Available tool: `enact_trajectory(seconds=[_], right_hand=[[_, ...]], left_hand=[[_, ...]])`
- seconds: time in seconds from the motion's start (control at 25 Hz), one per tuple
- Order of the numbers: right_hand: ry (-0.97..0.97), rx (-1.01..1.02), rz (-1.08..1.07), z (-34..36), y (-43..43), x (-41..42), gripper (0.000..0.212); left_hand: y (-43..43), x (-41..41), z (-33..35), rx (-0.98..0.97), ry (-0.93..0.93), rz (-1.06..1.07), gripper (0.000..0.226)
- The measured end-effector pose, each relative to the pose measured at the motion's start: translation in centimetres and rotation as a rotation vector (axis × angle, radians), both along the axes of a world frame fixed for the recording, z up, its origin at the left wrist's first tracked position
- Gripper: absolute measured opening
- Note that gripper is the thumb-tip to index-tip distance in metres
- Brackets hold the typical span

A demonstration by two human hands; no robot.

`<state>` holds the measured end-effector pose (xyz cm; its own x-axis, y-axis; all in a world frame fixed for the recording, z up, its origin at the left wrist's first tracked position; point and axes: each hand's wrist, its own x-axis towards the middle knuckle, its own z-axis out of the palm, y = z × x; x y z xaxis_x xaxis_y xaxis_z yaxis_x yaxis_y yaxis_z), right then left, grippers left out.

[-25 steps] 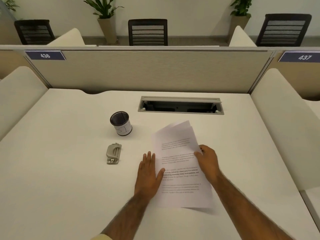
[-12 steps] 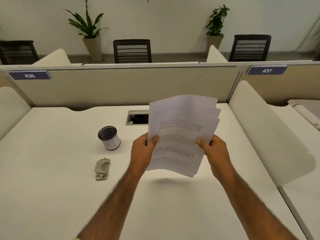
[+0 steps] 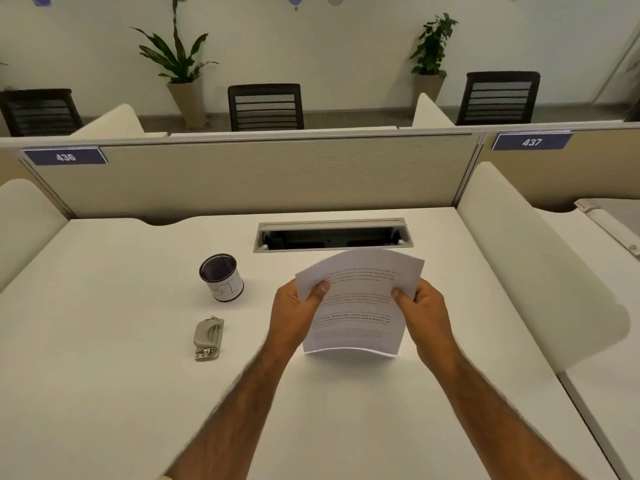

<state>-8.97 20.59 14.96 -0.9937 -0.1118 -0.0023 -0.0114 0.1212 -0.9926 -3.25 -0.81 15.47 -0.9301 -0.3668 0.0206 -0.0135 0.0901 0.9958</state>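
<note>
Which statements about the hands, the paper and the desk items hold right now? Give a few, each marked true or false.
1. The left hand and the right hand both grip the sheets. True.
2. The sheets lie flat on the desk. False: they are held up at an angle and bowed.
3. The mesh cup stands upright, left of the sheets. True.
4. The hole punch sits inside the mesh cup. False: it lies on the desk, nearer the person than the cup.
5. The label on the left of the partition reads 437. False: it reads 436.
</note>
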Motion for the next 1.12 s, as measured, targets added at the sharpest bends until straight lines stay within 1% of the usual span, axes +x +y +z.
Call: enact_trajectory(seconds=[0.12,0.2,0.24,0.32,0.36,0.4,0.52,0.6,0.64,0.72,0.8,0.84,0.96,1.04,1.12], right_hand=[[-0.035,0.009,0.053,-0.4,-0.2,-0.1,0.023],[-0.063,0.030,0.060,-1.0,0.2,-0.3,0.017],[-0.071,0.028,0.041,-1.3,0.7,-0.5,0.012],[-0.104,-0.011,-0.031,-2.0,2.3,-0.8,0.006],[-0.128,-0.065,-0.063,-2.4,3.0,-0.8,0.004],[-0.161,-0.162,-0.075,-2.7,3.5,-0.5,0.008],[-0.301,-0.545,0.007,-3.0,3.0,0.9,0.030],[-0.323,-0.684,0.077,-2.4,1.9,1.4,0.041],[-0.314,-0.721,0.090,-1.9,1.6,1.5,0.044],[-0.267,-0.706,0.056,-0.8,1.5,1.2,0.042],[-0.192,-0.588,-0.001,0.3,2.4,0.7,0.035],[-0.157,-0.518,-0.021,0.8,3.0,0.5,0.033],[-0.097,-0.317,-0.018,1.5,4.4,0.3,0.027],[-0.072,-0.222,-0.011,1.6,4.1,0.6,0.021],[-0.048,-0.178,-0.026,1.4,3.6,1.0,0.018]], left_hand=[[0.4,0.0,-0.2,-0.012,-0.032,0.014,0.009],[0.4,0.0,0.1,-0.034,-0.017,0.057,0.009],[0.3,-0.2,0.5,-0.004,0.003,0.092,0.012],[-0.3,-0.7,1.8,0.166,0.056,0.171,0.015],[-0.6,-0.9,2.6,0.264,0.100,0.196,0.014],[-0.8,-1.0,3.4,0.356,0.156,0.207,0.015],[-0.3,-1.3,4.8,0.599,0.296,0.197,0.024],[1.0,-1.3,5.2,0.691,0.302,0.176,0.025],[1.5,-1.2,5.2,0.702,0.289,0.164,0.024],[0.6,-0.9,5.3,0.678,0.280,0.148,0.023],[-2.9,-0.6,5.5,0.646,0.254,0.117,0.028],[-5.2,-0.5,5.9,0.594,0.214,0.066,0.034],[-8.6,0.0,5.8,0.235,-0.039,-0.175,0.040],[-7.9,0.3,4.3,0.142,-0.119,-0.256,0.046],[-6.6,0.9,2.6,0.122,-0.108,-0.224,0.049]])
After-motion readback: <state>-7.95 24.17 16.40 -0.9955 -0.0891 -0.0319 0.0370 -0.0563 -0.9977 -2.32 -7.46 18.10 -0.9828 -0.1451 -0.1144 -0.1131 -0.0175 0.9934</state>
